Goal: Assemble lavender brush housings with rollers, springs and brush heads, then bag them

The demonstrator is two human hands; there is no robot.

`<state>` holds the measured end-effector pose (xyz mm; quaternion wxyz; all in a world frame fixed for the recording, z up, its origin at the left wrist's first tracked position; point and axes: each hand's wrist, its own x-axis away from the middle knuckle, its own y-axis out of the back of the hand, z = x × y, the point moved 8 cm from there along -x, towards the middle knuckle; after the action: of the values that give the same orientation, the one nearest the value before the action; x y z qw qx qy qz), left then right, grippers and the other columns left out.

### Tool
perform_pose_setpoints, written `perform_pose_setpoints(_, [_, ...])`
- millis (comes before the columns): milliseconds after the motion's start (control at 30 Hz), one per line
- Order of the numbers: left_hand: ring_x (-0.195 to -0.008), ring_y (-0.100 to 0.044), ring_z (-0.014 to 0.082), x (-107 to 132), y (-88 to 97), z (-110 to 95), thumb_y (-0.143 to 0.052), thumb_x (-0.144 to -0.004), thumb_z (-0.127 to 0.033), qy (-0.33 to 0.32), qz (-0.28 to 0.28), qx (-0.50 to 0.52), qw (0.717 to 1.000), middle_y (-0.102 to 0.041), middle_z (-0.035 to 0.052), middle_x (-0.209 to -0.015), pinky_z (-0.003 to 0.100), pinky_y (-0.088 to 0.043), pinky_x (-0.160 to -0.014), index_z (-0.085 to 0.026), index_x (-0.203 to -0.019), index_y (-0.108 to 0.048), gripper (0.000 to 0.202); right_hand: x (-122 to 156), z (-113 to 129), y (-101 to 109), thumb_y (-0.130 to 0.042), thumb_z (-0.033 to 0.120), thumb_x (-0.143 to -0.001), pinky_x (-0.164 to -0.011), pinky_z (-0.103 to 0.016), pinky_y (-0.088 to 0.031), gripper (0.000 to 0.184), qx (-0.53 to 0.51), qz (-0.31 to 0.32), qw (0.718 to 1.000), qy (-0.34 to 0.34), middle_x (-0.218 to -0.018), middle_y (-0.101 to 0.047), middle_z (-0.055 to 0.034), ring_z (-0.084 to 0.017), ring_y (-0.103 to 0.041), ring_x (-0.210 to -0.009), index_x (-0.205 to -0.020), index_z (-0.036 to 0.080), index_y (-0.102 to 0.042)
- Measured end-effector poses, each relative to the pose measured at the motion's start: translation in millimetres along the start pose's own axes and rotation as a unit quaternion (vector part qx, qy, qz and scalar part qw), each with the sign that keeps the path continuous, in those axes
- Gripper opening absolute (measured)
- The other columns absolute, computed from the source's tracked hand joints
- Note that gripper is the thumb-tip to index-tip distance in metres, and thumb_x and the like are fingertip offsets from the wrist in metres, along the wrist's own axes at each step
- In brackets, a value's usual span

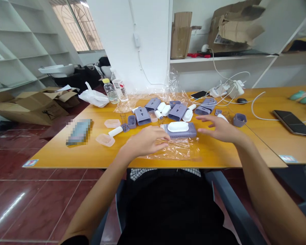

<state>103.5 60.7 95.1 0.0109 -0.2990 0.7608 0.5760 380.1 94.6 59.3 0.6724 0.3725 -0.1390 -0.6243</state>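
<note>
Two bare hands fill my view from the head camera, and neither grip is clenched on anything. The left hand [145,141] sits palm down with its fingers loosely curled, its fingertips [167,139] reaching the end of a lavender plastic case [186,134]. I cannot tell whether they touch it. Beneath that hand lies a crumpled sheet of clear plastic film [173,151]. The right hand [219,128] is released, fingers spread and raised just beside the far end of the case.

The case rests at the far edge of the film, near the middle of the wooden counter [66,156], with a white bristled brush [177,127] sitting on top of it. As I judge it, the step in hand is a poised one: both hands flank the case and nothing is lifted. Any pick-up from here would call for closing the fingers around its two ends.

Farther along the counter, more lavender housings [142,115], white cylindrical pieces [165,110], coil springs [122,118], translucent pink trays [105,140] and a white rod [115,131] lie spread out. All of these are well beyond my fingers, except the nearest tray and rod, which lie left of my left hand.
</note>
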Motion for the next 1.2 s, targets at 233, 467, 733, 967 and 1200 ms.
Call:
perform_pose_setpoints(233, [-0.084,-0.07,0.0171,-3,-5.0,5,-0.062,-0.102,-0.022,0.012,0.02,0.026,0.999,-0.078,0.0038,-0.095,0.03,-0.052,-0.08,-0.022,-0.107,-0.076,0.015,-23,-12,-47,-0.097,0.048,-0.067,-0.115,-0.063,-0.052,0.079,0.052,0.048,0.997,0.019,-0.142,-0.074,-0.0128,-0.042,-0.069,-0.129,-0.139,0.026,-0.073])
perform_pose_setpoints(467, [-0.08,-0.07,0.0157,-1,-5.2,26,-0.063,-0.102,-0.025,0.035,-0.019,0.035,0.999,-0.078,0.0039,-0.092,0.03,-0.052,-0.078,-0.02,-0.107,-0.078,0.016,21,-47,30,-0.1,0.054,-0.059,-0.101,-0.059,-0.062,0.073,0.017,-0.086,0.996,-0.028,-0.121,-0.08,-0.0124,-0.04,-0.077,-0.105,-0.122,0.024,-0.078])
perform_pose_setpoints(733, [-0.081,-0.072,0.0164,-2,-10.8,40,-0.065,-0.101,-0.027,0.034,-0.062,0.046,0.996,-0.08,0.0045,-0.091,0.031,-0.055,-0.079,-0.021,-0.106,-0.078,0.015,75,-64,49,-0.104,0.051,-0.055,-0.105,-0.068,-0.059,0.072,-0.215,-0.173,0.96,-0.052,-0.129,-0.079,-0.0063,-0.048,-0.07,-0.126,-0.12,0.038,-0.077])
perform_pose_setpoints(967, [-0.082,-0.072,0.0175,3,0.1,46,-0.067,-0.1,-0.028,0.044,-0.101,0.02,0.994,-0.079,0.0035,-0.09,0.033,-0.056,-0.082,-0.024,-0.124,-0.078,0.027,62,-34,35,-0.103,0.053,-0.057,-0.104,-0.058,-0.061,0.07,-0.173,-0.125,0.977,-0.016,-0.133,-0.075,-0.0072,-0.045,-0.068,-0.129,-0.12,0.038,-0.078])
perform_pose_setpoints(1200, [-0.079,-0.069,0.0169,3,3.9,45,-0.065,-0.102,-0.028,0.04,-0.103,0.033,0.993,-0.076,0.0058,-0.092,0.031,-0.053,-0.074,-0.025,-0.111,-0.084,0.021,67,-63,25,-0.104,0.05,-0.056,-0.091,-0.05,-0.065,0.074,-0.214,-0.092,0.97,-0.066,-0.124,-0.078,-0.01,-0.038,-0.074,-0.113,-0.122,0.031,-0.077])
